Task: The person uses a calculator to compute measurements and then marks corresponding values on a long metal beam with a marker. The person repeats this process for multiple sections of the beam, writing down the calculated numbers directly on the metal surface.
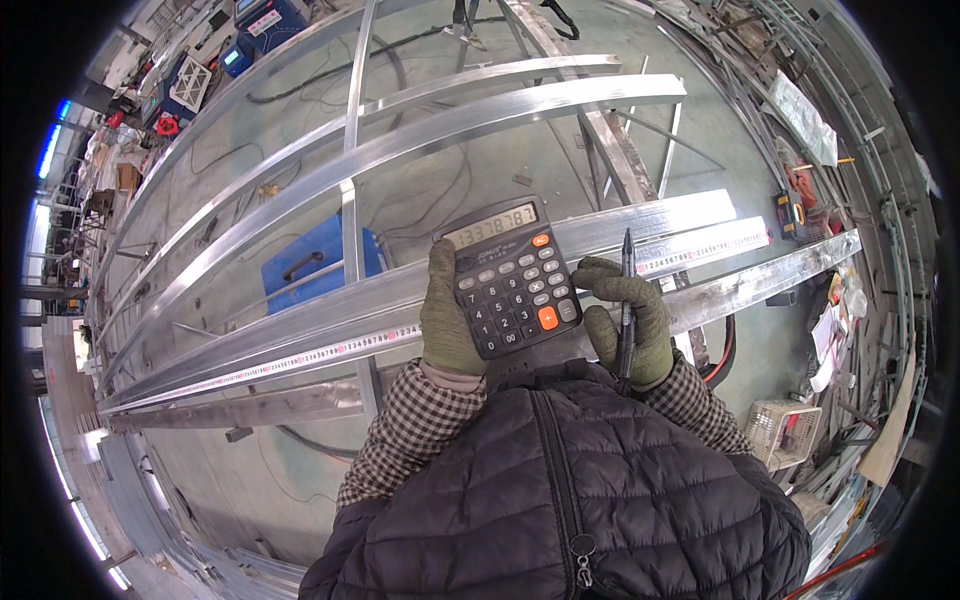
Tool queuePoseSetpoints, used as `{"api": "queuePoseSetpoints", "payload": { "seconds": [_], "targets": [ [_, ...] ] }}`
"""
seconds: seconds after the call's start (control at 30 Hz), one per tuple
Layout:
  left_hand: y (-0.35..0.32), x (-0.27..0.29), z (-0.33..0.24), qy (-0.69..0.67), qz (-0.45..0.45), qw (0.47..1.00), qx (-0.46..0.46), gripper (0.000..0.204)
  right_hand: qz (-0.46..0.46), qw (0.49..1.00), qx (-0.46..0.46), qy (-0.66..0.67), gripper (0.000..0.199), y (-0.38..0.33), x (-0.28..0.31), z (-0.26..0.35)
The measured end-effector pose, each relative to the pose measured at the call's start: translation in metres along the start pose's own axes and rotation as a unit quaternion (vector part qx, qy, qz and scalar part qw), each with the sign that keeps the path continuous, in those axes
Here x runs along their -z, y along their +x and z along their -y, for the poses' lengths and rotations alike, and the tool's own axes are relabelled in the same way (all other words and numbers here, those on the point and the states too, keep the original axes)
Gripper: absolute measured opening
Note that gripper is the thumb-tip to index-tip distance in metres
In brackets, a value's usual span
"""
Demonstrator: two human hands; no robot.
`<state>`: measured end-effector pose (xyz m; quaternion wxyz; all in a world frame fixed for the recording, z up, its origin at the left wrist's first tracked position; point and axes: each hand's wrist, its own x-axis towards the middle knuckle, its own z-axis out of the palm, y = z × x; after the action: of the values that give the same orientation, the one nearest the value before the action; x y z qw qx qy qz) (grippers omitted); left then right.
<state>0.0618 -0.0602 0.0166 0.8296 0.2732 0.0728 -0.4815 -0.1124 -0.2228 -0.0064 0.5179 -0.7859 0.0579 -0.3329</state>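
My left hand (449, 322), in a green glove, grips a dark grey calculator (507, 277) by its left side, with its lit display facing up. My right hand (640, 325), gloved alike, holds a black pen (628, 300) upright between its fingers, close to the calculator's right edge. Its index finger points toward the keys; whether it touches them I cannot tell. Beneath both hands, a white measuring tape (700, 246) lies stretched along a silver metal profile (640, 225). The calculator hides the tape's middle stretch.
Long metal bars (420, 125) cross the frame ahead. A blue case (318, 265) lies on the floor beyond the profile. At the right are a white plastic basket (786, 432) and a yellow-and-black device (791, 215). Blue machines (268, 22) stand far left, with cables on the floor.
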Motion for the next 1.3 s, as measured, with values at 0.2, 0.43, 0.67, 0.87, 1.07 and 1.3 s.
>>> {"api": "queuePoseSetpoints", "payload": {
  "seconds": [0.2,0.43,0.67,0.87,1.07,1.3],
  "targets": [
    [0.0011,0.0024,0.0013,-0.021,0.02,1.0,0.005,0.068,0.039,0.999,-0.006,-0.028,0.033,0.0005,0.0047,-0.0002],
    [0.0022,0.0031,0.0002,-0.033,0.025,0.999,-0.002,0.067,0.003,1.0,0.011,0.001,0.031,0.0072,0.0,-0.0047],
    [0.004,0.0061,0.0021,-0.035,0.025,0.999,-0.005,0.067,0.006,1.0,0.004,-0.01,0.03,0.0085,0.0008,-0.0047],
    [0.0047,0.0049,0.0028,-0.015,0.011,1.0,-0.013,0.066,0.003,1.0,0.004,-0.014,0.03,0.01,0.0011,-0.0064],
    [0.0029,-0.0001,0.002,-0.002,-0.009,1.0,-0.012,0.065,-0.006,1.0,-0.006,-0.008,0.028,0.0101,0.0005,-0.0071],
    [0.0024,-0.0008,0.003,-0.003,-0.009,1.0,-0.009,0.065,-0.004,1.0,-0.004,-0.011,0.03,0.0099,0.0015,-0.0071]
  ]
}}
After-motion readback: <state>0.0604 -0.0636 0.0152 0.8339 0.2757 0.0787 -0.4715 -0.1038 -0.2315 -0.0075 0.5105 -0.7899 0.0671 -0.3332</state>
